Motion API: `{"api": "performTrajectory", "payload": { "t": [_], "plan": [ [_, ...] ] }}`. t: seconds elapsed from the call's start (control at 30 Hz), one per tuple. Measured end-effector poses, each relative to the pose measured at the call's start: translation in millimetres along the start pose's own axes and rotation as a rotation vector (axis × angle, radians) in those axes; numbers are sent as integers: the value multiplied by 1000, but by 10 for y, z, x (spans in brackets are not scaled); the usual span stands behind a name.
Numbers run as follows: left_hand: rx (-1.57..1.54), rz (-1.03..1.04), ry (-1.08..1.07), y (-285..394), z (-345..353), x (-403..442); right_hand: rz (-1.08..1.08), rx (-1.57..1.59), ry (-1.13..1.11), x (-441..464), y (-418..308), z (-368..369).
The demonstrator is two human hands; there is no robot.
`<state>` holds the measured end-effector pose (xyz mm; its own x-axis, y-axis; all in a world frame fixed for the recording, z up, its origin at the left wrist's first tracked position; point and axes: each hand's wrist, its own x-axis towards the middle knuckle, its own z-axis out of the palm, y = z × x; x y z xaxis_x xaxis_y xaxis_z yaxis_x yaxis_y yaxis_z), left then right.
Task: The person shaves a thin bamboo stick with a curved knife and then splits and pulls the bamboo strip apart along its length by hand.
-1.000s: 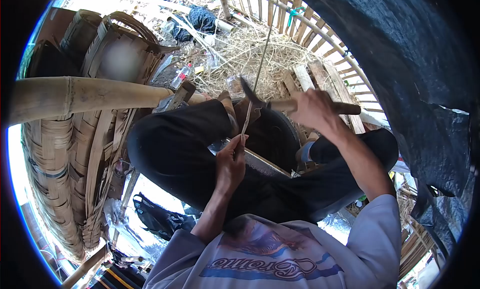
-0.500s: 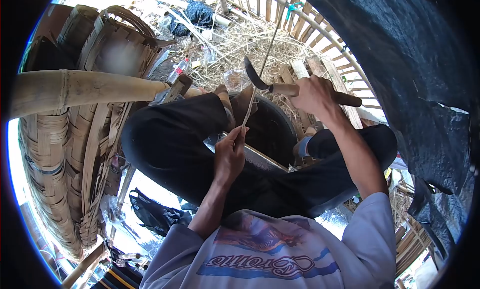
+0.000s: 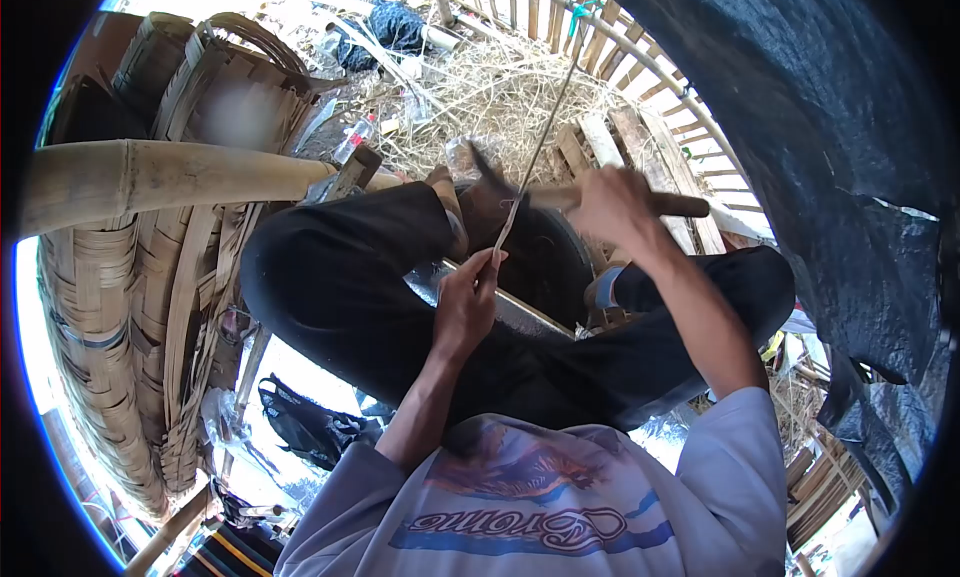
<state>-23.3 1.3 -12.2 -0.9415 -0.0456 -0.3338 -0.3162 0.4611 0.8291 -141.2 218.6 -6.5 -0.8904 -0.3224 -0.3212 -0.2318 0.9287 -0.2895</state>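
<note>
My left hand (image 3: 466, 305) pinches the near end of a long thin strip (image 3: 548, 132), which looks like split bamboo or cane. From my fingertips the strip slants up and away to the right. My right hand (image 3: 612, 212) is wrapped around the wooden handle of a sickle (image 3: 684, 205). Its dark curved blade points up and left and meets the strip a little beyond my left fingertips. Pale, peeled-looking wood shows on the strip between blade and fingers. Motion blurs the blade slightly.
Below the strip, between my bent legs, sits a dark round tub (image 3: 568, 262). A thick bamboo pole (image 3: 180, 172) and woven bamboo baskets (image 3: 95, 347) stand at left. Straw and shavings (image 3: 520, 92) cover the ground ahead. Black plastic sheeting (image 3: 800, 127) hangs at right.
My right hand and the sickle have moved down and slightly left, bringing the blade lower along the strip. The strip's far end has swung right. My left hand has shifted slightly right.
</note>
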Motion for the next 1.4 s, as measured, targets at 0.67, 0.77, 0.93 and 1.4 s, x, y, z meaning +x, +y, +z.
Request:
{"api": "performTrajectory", "payload": {
  "t": [0.67, 0.77, 0.93, 1.4],
  "plan": [
    [-135, -24, 85, -22, -11, 54, 226, 69, 30, 6, 115, -290],
    [-135, 15, 129, -3, 5, 35, 190, 53, -39, -10, 72, -180],
    [-17, -14, 140, 13, -12, 36, 147, 38, -90, -55, -10, -174],
    [-19, 12, 179, 3, 18, 40, 95, -4, -156, -95, -2, -59]
  ]
}}
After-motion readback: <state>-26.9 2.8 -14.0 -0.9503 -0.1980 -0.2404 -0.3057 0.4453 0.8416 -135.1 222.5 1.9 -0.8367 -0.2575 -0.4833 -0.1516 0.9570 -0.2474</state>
